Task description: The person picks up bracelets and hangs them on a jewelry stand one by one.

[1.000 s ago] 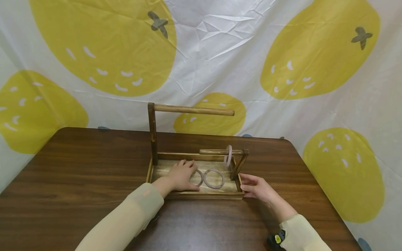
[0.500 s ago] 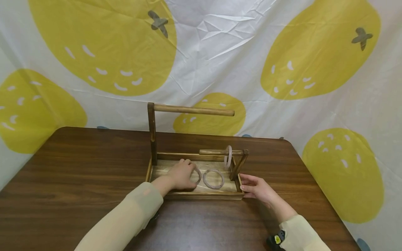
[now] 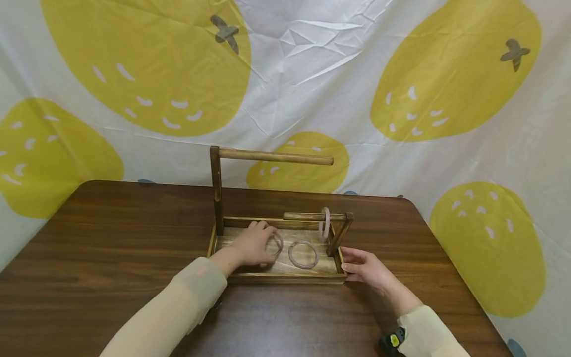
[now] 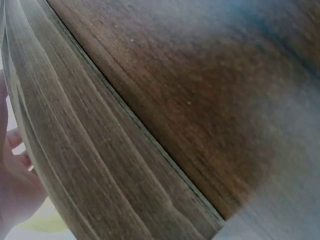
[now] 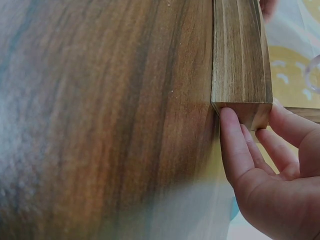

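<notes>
My left hand (image 3: 252, 245) pinches a pale bangle (image 3: 282, 243) between thumb and fingers, tilted up over the left part of a wooden stand's tray (image 3: 290, 279). A second bangle (image 3: 304, 268) lies flat on the tray floor, to the right of that hand. On the stand's short lower bar (image 3: 299, 216) hangs a third bangle (image 3: 327, 223). My right hand (image 3: 366, 270) grips the tray's right end wall; the right wrist view shows its fingers (image 5: 232, 135) against the outer face and the thumb at the top edge. Only part of my left hand (image 4: 20, 190) appears in its wrist view.
A tall post (image 3: 216, 188) at the stand's left carries a long upper bar (image 3: 276, 156) pointing right. The stand sits on a brown wooden table (image 3: 134, 233). Behind it hangs a white cloth (image 3: 312, 99) printed with yellow fruit.
My left hand has closed its fingers on the left bangle, tilted it up and shifted it slightly left, away from the flat one. The right hand stays at the tray's end.
</notes>
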{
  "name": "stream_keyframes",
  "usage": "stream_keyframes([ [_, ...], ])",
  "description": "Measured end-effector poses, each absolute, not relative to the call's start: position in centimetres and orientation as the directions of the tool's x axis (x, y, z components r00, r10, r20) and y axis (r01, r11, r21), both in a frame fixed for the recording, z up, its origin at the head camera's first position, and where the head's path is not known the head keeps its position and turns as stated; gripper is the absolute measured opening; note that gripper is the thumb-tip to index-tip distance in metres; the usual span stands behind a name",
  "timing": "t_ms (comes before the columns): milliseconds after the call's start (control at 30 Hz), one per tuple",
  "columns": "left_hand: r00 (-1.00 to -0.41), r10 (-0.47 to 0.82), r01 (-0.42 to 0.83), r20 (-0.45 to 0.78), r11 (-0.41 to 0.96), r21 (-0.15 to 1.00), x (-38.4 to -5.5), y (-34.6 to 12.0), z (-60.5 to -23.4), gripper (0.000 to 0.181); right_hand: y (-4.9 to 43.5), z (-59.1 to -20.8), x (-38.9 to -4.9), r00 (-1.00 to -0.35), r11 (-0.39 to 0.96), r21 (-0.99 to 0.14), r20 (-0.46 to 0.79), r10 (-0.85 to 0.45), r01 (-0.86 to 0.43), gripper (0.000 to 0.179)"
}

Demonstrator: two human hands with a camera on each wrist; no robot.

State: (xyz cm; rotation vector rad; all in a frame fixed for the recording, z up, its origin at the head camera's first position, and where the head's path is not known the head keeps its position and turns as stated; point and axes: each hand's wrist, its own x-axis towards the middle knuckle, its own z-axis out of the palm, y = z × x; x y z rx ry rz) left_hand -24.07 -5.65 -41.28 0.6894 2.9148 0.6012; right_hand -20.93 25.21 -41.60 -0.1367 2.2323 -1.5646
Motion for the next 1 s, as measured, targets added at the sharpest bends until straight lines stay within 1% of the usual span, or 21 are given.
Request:
stream_keyframes([
  [167,-0.892,0.449,0.43,0.04,0.819,0.38,-24.1,-5.8,-41.1,0.067,25.2,-41.7,-21.0,-0.913,0.366,-0.919,-0.27,-0.307,0.149,0.058],
  [533,-0.9,0.433,0.409,0.044,0.808,0.424,-24.1,-6.2,-40.6,0.068,25.3,-41.7,-21.0,-0.913,0.369,-0.918,-0.267,-0.308,0.144,0.058],
  [800,-0.899,0.429,0.422,0.091,0.79,0.445,-24.2,-6.4,-40.4,0.07,25.2,-41.6,-21.0,-0.914,0.364,-0.92,-0.266,-0.305,0.146,0.058],
  [1000,-0.905,0.416,0.403,0.085,0.78,0.479,-24.1,-6.5,-40.0,0.066,25.3,-41.7,-21.0,-0.914,0.356,-0.923,-0.264,-0.309,0.146,0.058],
])
